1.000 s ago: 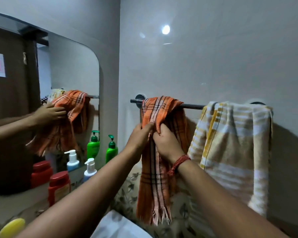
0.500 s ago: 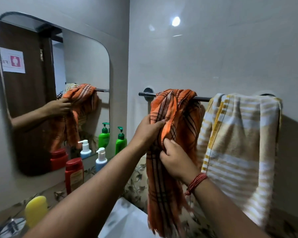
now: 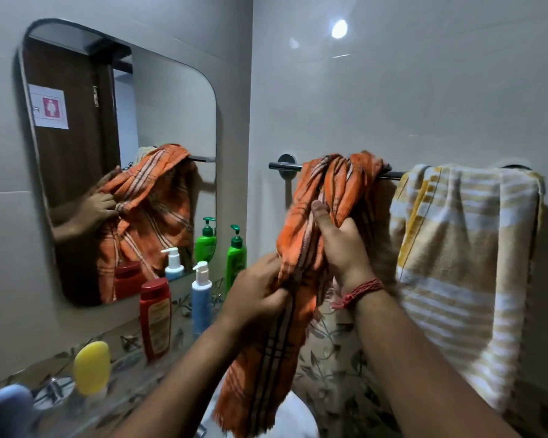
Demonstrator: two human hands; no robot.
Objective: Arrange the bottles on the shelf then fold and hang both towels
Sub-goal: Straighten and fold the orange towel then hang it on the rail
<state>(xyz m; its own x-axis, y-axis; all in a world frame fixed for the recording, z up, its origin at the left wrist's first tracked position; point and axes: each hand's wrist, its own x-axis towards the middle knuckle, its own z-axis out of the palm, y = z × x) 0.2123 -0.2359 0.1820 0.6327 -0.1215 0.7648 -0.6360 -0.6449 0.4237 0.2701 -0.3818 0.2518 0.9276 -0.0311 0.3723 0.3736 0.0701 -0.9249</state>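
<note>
An orange plaid towel (image 3: 339, 184) hangs bunched over the dark towel bar (image 3: 282, 166) on the right wall. My right hand (image 3: 342, 245) grips its upper folds just below the bar. My left hand (image 3: 257, 292) is closed on its lower edge, and the fringed end dangles below. A yellow and white striped towel (image 3: 465, 254) hangs flat on the same bar to the right. On the shelf under the mirror stand a green pump bottle (image 3: 235, 257), a blue pump bottle (image 3: 201, 298) and a red bottle (image 3: 155, 317).
A mirror (image 3: 124, 153) on the left wall reflects the hands, the towel and the bottles. A yellow bottle (image 3: 91, 368) and a blurred blue cap (image 3: 7, 412) stand at the shelf's near end. A white basin (image 3: 295, 418) sits below the orange towel.
My left hand has slid down the orange towel while my right hand has moved up and closed on the upper folds. The towel is more bunched on the bar.
</note>
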